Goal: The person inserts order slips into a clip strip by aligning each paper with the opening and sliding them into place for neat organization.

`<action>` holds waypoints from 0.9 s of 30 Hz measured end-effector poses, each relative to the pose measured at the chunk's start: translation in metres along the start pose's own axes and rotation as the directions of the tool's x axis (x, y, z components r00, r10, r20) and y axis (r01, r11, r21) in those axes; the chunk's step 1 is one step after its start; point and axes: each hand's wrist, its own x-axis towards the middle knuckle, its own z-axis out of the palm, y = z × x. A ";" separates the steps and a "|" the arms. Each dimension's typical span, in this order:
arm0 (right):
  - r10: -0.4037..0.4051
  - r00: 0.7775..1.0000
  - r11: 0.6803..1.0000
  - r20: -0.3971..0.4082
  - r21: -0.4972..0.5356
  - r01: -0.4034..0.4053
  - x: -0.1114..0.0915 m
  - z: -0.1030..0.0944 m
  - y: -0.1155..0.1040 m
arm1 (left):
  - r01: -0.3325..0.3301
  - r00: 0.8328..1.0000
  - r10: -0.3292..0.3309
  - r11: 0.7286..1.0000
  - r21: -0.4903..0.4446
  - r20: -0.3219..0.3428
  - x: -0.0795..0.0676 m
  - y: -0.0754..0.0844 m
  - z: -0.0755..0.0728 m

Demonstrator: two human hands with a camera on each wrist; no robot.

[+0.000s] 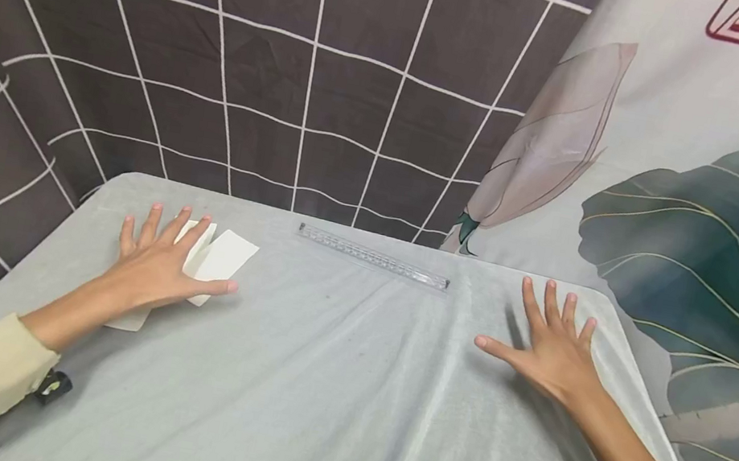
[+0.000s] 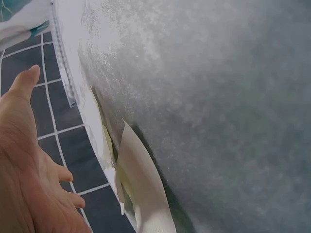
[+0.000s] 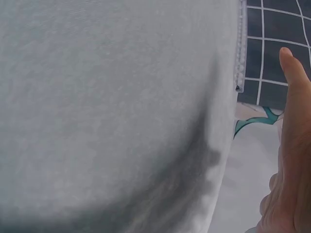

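- while your left hand (image 1: 153,272) is spread wide over the white papers (image 1: 227,256), fingers extended and nothing in its grip, it hides part of them from you; you could misjudge their edges and catch only one. whether the palm touches them, i cannot tell.
- under and beside that hand, the papers lie toward the left of the tabletop (image 1: 286,380), one curling up in the left wrist view; a low sweep would probably snag that curl and crease or scatter them.
- in the middle, the clear strip (image 1: 372,256) lies near the far edge, its left end closer to it; if you nudge it away from you, it could go over. being smooth-looking, it may also slip from a loose pinch.
- right of centre, the cloth (image 1: 405,432) runs in folds; dragging on it could shift everything lying there.
- farthest right, your right hand (image 1: 555,359) hangs fully spread and empty, well apart from the papers; reaching across too low, you could ruck the cloth.
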 end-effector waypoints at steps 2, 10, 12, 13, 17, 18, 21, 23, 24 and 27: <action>-0.007 1.000 1.000 -0.002 -0.002 0.007 0.002 -0.001 -0.002 | 0.004 1.000 -0.004 1.000 -0.004 0.004 0.000 0.000 -0.001; -0.030 1.000 0.999 0.006 -0.014 0.030 0.008 -0.002 -0.013 | 0.021 1.000 -0.021 1.000 -0.008 0.004 0.000 -0.002 -0.001; -0.036 0.999 0.999 0.006 -0.021 0.036 0.009 -0.002 -0.015 | 0.026 1.000 -0.026 1.000 -0.012 0.010 -0.001 -0.002 -0.001; -0.040 0.999 0.999 0.004 -0.025 0.040 0.010 -0.002 -0.016 | 0.028 1.000 -0.028 0.999 -0.014 0.013 -0.001 -0.002 -0.001; -0.050 0.999 0.998 0.001 -0.026 0.050 0.013 -0.002 -0.019 | 0.029 1.000 -0.028 0.999 -0.024 0.011 -0.002 -0.003 0.000; -0.053 0.999 0.998 0.001 -0.024 0.053 0.014 -0.001 -0.020 | 0.027 1.000 -0.027 0.999 -0.026 0.008 -0.003 -0.004 0.000; -0.058 0.998 0.998 -0.001 -0.013 0.058 0.016 0.000 -0.023 | 0.021 1.000 -0.021 0.999 -0.032 -0.001 -0.004 -0.004 0.001; -0.060 0.998 0.998 0.000 -0.007 0.060 0.019 0.001 -0.024 | 0.021 1.000 -0.021 0.999 -0.036 -0.001 -0.004 -0.004 0.001; -0.062 0.998 0.998 0.002 -0.002 0.062 0.020 0.002 -0.025 | 0.022 1.000 -0.022 0.999 -0.038 -0.002 -0.004 -0.004 0.001; -0.069 0.998 0.998 0.008 0.004 0.069 0.024 0.004 -0.029 | 0.029 1.000 -0.029 0.999 -0.041 0.002 -0.004 -0.003 0.000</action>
